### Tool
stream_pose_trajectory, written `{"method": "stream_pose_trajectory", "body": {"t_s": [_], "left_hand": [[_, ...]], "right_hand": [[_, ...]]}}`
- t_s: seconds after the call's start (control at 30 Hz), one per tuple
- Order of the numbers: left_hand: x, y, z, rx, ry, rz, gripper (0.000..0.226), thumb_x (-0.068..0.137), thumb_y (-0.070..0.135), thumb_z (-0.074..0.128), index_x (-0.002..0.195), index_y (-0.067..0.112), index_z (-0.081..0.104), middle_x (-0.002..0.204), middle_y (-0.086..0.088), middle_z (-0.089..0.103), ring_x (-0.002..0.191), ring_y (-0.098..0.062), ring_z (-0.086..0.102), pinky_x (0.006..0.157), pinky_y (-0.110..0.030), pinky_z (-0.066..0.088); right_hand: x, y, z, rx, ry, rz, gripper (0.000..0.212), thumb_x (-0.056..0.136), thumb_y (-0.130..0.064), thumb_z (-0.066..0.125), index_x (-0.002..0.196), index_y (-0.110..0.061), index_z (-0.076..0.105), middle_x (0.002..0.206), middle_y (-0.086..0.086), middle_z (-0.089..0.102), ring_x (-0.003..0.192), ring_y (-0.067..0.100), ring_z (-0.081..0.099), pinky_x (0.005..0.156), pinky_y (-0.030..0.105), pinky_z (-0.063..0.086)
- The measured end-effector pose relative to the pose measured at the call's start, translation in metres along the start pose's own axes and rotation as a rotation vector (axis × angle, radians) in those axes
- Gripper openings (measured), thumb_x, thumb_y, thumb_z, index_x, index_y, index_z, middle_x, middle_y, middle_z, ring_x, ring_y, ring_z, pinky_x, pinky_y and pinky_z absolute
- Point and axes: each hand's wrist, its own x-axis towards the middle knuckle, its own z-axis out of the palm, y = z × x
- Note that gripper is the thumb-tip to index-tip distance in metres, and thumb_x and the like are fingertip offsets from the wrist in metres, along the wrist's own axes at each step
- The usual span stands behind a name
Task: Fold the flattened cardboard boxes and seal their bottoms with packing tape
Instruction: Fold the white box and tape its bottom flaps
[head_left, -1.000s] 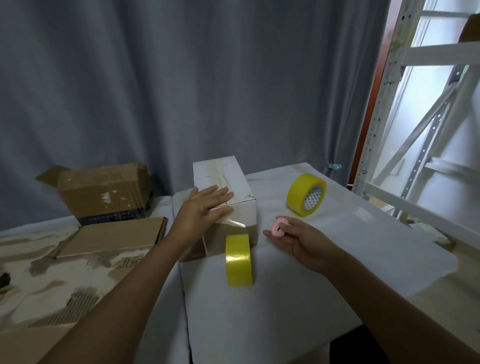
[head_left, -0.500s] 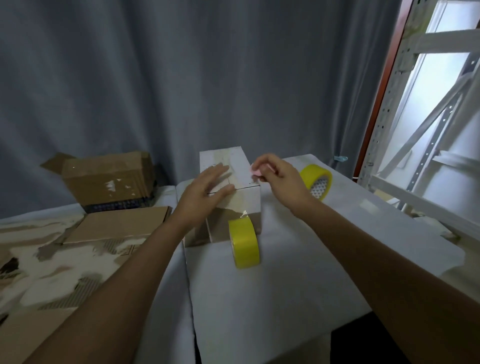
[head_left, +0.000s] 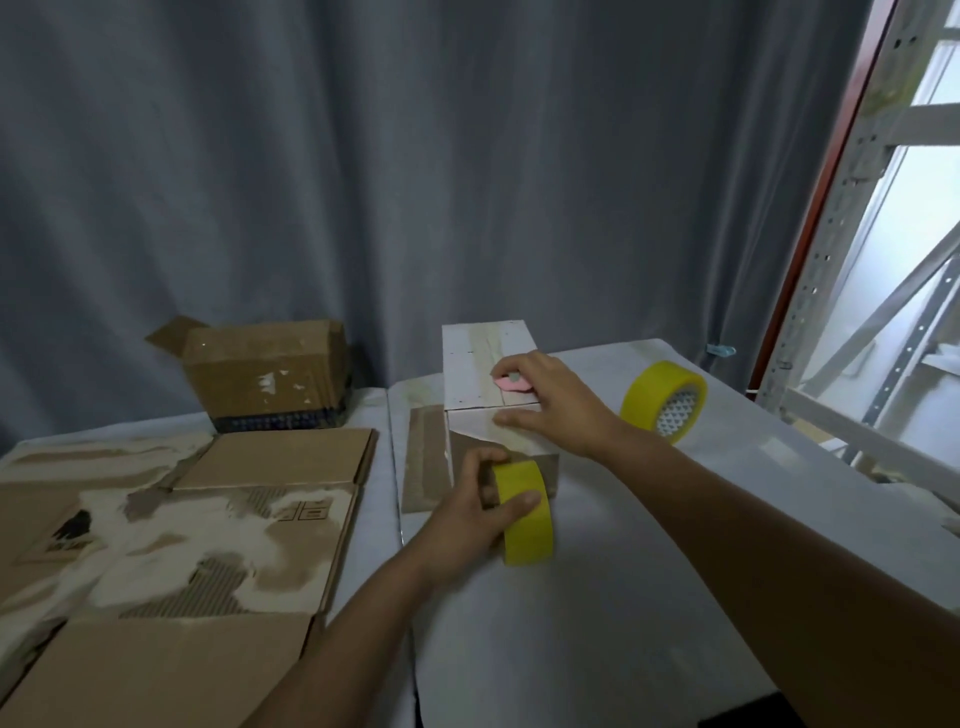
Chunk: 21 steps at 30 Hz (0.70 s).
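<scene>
Edges first: white folded box sits at the far end of the white-covered table, touching our right hand from below. Right hand lies on the box's top near edge, thumb and forefinger pinching a small pink cutter, other fingers draped over the front face. Left hand grips the near yellow tape roll, which stands on edge just in front of the box. Second yellow tape roll stands right of the right hand, near the table's right edge; open room between it and the box, and more bare cloth nearer us. Left of the left hand: flattened cardboard boxes, with an open brown box behind them.

Versus half a second ago: left hand has dropped off the box top onto the near roll; right hand has settled onto the box with the cutter.
</scene>
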Motion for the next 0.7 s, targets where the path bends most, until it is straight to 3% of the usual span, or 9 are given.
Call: {"method": "stream_pose_trajectory", "body": {"t_s": [0.13,0.23,0.33,0.57,0.7], "left_hand": [[-0.004,0.008,-0.004,0.005,-0.015,-0.018,0.032,0.092,0.03,0.065,0.118,0.024,0.049,0.087,-0.006,0.057,0.064,-0.004,0.055,0.052,-0.019,0.045],[-0.012,0.008,-0.009,-0.002,-0.023,-0.055,0.03,0.093,0.029,0.064,0.119,0.019,0.053,0.083,-0.009,0.054,0.061,-0.004,0.054,0.05,-0.018,0.044],[-0.017,0.009,-0.016,-0.018,-0.031,-0.087,0.029,0.095,0.028,0.062,0.121,0.017,0.054,0.075,-0.001,0.058,0.055,0.0,0.056,0.047,-0.015,0.043],[-0.016,0.024,-0.023,0.002,-0.086,-0.153,0.034,0.092,0.034,0.064,0.121,0.016,0.057,0.087,-0.002,0.063,0.07,-0.009,0.062,0.062,-0.022,0.05],[-0.016,0.018,-0.024,0.133,0.012,-0.092,0.037,0.087,0.045,0.068,0.116,0.03,0.052,0.092,-0.007,0.055,0.075,-0.016,0.054,0.063,-0.029,0.045]], "right_hand": [[0.001,-0.001,0.01,-0.028,0.039,0.0,0.045,0.081,-0.033,0.075,0.12,-0.022,0.055,0.117,0.0,0.053,0.107,0.017,0.047,0.085,0.021,0.032],[0.004,-0.003,0.012,-0.038,0.06,-0.012,0.044,0.08,-0.032,0.076,0.117,-0.02,0.056,0.113,0.0,0.053,0.105,0.018,0.048,0.085,0.023,0.032],[0.005,-0.004,0.013,-0.05,0.069,-0.012,0.045,0.079,-0.032,0.076,0.117,-0.02,0.056,0.114,0.001,0.054,0.105,0.017,0.047,0.086,0.023,0.033],[0.005,-0.009,0.013,-0.085,0.087,0.024,0.046,0.083,-0.034,0.073,0.122,-0.02,0.054,0.122,0.002,0.053,0.112,0.017,0.045,0.087,0.022,0.032],[0.001,-0.009,0.012,-0.082,0.058,0.042,0.046,0.085,-0.036,0.071,0.124,-0.02,0.053,0.123,0.002,0.051,0.114,0.019,0.043,0.09,0.022,0.031]]}}
